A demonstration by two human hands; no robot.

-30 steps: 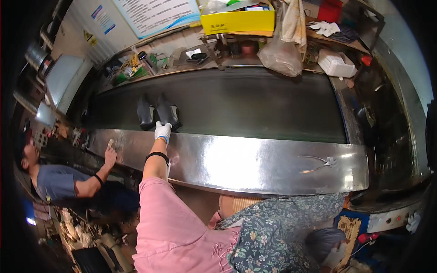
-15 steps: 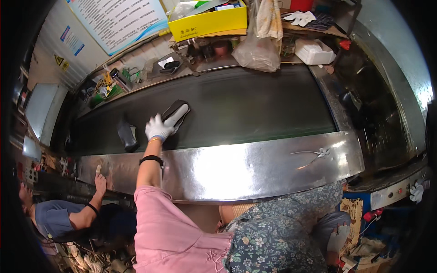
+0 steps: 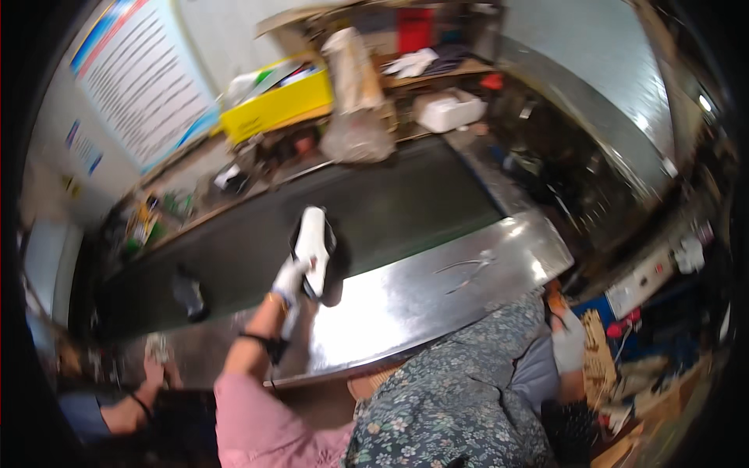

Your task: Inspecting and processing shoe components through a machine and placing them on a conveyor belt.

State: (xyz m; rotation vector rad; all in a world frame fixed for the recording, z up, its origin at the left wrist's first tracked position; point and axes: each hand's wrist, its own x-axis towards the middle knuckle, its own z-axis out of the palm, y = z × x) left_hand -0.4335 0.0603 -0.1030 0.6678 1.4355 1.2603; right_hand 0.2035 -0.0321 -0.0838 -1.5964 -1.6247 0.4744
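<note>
My left hand [image 3: 292, 279], in a white glove, grips a shoe [image 3: 313, 238] with a dark upper and a long white underside turned up. It is held at the belt's near edge, partly over the shiny metal ledge [image 3: 374, 316]. A second dark shoe [image 3: 188, 295] rests farther left on the dark belt [image 3: 413, 195]. Low at the right, beside my floral apron, is my right hand [image 3: 569, 343], also in a white glove. Its fingers are blurred near something orange-brown, and I cannot make out whether it holds anything.
A co-worker's hand [image 3: 156, 366] with something pale is at the ledge's left end. Behind the belt stand a yellow box [image 3: 277, 105], a hanging plastic bag [image 3: 357, 142] and a white container [image 3: 449, 111]. A thin pale strand [image 3: 468, 269] lies on the ledge.
The view has swung to the right. My left hand has taken hold of the shoe and drawn it nearer, with its white underside up. My right hand has come into view.
</note>
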